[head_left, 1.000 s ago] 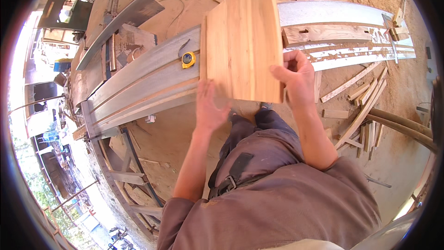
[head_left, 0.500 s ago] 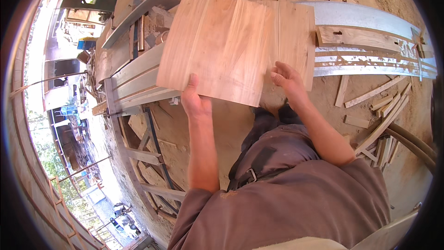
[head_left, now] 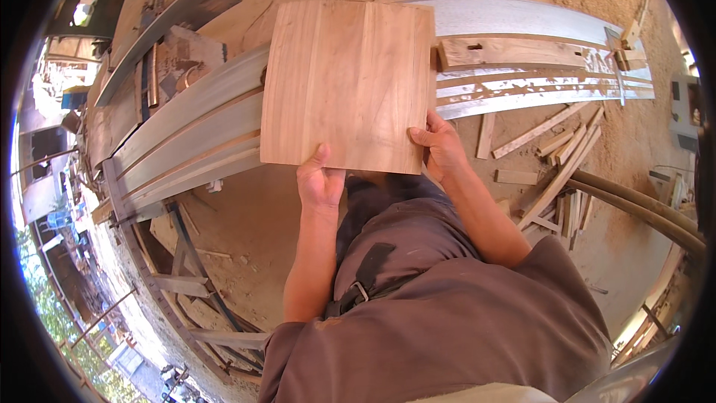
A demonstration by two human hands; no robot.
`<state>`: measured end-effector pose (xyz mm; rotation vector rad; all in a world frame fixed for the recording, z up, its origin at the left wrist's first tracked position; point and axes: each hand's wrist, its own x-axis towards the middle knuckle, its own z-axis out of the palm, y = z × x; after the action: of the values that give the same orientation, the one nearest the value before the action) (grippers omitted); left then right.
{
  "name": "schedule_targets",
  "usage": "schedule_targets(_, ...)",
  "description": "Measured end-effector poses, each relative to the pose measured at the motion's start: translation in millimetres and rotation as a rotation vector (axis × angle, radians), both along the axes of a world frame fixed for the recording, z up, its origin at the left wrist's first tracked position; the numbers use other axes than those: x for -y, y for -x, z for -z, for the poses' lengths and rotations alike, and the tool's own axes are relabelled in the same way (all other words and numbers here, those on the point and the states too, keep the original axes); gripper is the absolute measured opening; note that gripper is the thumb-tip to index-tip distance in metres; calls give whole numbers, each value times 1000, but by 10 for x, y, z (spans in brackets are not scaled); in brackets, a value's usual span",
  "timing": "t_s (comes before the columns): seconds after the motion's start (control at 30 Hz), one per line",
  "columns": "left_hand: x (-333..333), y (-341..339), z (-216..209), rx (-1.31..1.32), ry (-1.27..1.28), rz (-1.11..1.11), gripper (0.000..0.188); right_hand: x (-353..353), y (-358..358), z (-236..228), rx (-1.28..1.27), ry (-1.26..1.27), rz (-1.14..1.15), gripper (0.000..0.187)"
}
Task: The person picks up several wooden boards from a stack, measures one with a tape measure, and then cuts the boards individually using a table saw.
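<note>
A pale wooden panel [head_left: 343,82] of joined strips is held up in front of me, roughly square. My left hand [head_left: 321,181] grips its lower edge near the left, thumb on the upper face and fingers hidden beneath. My right hand [head_left: 441,145] holds the lower right edge, its thumb on the face and the other fingers at the side and behind. A thin strip of wood shows along the panel's right side; whether a second panel lies beneath, I cannot tell. Behind it runs a long metal machine table [head_left: 477,21], dusted with sawdust.
A slotted wooden piece [head_left: 514,54] lies on the metal table to the right. Wood offcuts [head_left: 573,148] litter the sandy floor at right, near a thick hose [head_left: 634,205]. A metal frame [head_left: 195,254] with wooden crosspieces stands at my left.
My right hand has closed on the panel's right edge. The wide piece of wood seen to the panel's right is now mostly hidden. The panel has turned straighter, and my view has shifted right.
</note>
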<state>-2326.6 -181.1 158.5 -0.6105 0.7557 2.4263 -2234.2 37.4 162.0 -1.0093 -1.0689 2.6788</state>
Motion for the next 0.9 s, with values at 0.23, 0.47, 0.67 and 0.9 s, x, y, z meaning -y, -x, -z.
schedule_targets(0.23,-198,29,278,41,65,78,58,-260,-50,130,78,-77,-1,49)
schedule_targets(0.47,-110,-32,94,186,231,289,42,-336,-157,187,278,-459,-157,46)
schedule_targets(0.67,321,-265,-162,-151,992,555,36,-430,-536,42,411,-1019,-243,47)
schedule_targets(0.9,-634,398,-58,-1558,1593,674,41,-106,-121,142,400,-1482,-304,71)
